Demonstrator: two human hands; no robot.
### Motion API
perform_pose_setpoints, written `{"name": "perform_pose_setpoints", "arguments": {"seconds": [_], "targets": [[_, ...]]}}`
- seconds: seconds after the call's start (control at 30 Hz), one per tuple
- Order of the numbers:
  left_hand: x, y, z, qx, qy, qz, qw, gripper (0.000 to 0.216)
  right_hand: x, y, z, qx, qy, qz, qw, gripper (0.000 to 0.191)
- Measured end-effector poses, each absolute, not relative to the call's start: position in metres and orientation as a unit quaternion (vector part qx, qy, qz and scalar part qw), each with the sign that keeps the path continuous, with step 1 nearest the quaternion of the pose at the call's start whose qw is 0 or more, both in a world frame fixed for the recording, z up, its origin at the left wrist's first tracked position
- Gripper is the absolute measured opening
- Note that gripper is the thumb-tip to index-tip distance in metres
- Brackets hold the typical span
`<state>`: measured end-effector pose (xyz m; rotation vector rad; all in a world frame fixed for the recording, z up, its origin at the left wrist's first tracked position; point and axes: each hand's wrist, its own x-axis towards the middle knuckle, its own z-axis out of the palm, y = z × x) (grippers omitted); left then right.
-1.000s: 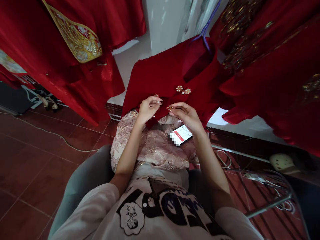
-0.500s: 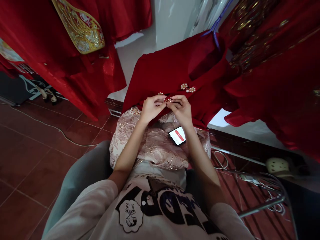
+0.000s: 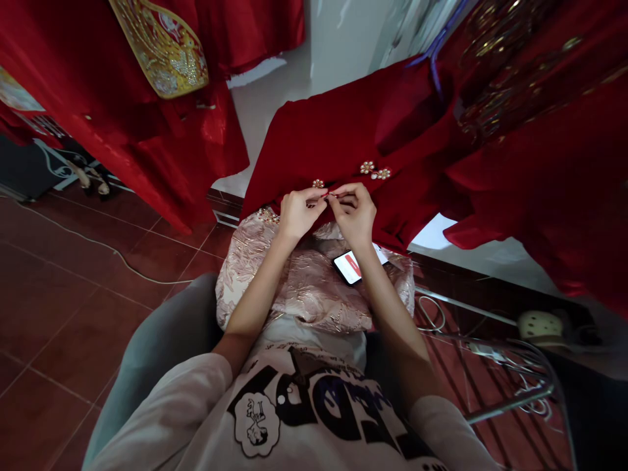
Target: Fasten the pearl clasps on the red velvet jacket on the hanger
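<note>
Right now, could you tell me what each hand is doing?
Left hand: pinched shut on the red garment at its clasp.
Right hand: pinched shut on the same clasp edge.

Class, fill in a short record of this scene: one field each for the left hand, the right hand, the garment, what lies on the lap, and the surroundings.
left hand: pinches the red garment's edge at a clasp
right hand: fingertips meet the left's at the same clasp
red garment: on a hanger, two pearl clasps fastened higher up
lap: pink fabric with a phone, screen lit
surroundings: red robes hanging, tiled floor, cable
</note>
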<state>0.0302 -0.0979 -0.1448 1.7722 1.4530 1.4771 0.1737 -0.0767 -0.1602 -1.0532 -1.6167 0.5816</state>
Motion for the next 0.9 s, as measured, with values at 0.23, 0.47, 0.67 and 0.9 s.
{"name": "perform_pose_setpoints", "arguments": {"seconds": [0.23, 0.47, 0.67, 0.9], "targets": [[0.026, -0.097, -0.145, 0.654, 0.519, 0.518, 0.184, 0.02, 0.171, -0.082, -0.152, -0.438, -0.68, 0.221, 0.545, 0.009], [0.028, -0.093, -0.151, 0.674, 0.521, 0.497, 0.165, 0.027, 0.198, -0.092, -0.13, -0.41, -0.719, 0.314, 0.465, 0.017], [0.054, -0.101, -0.226, 0.638, 0.494, 0.578, 0.119, 0.052, 0.272, -0.111, -0.113, -0.466, -0.732, 0.225, 0.443, 0.027], [0.046, -0.096, -0.281, 0.547, 0.556, 0.622, 0.068, 0.024, 0.299, -0.11, -0.112, -0.485, -0.775, 0.231, 0.334, 0.03]]}}
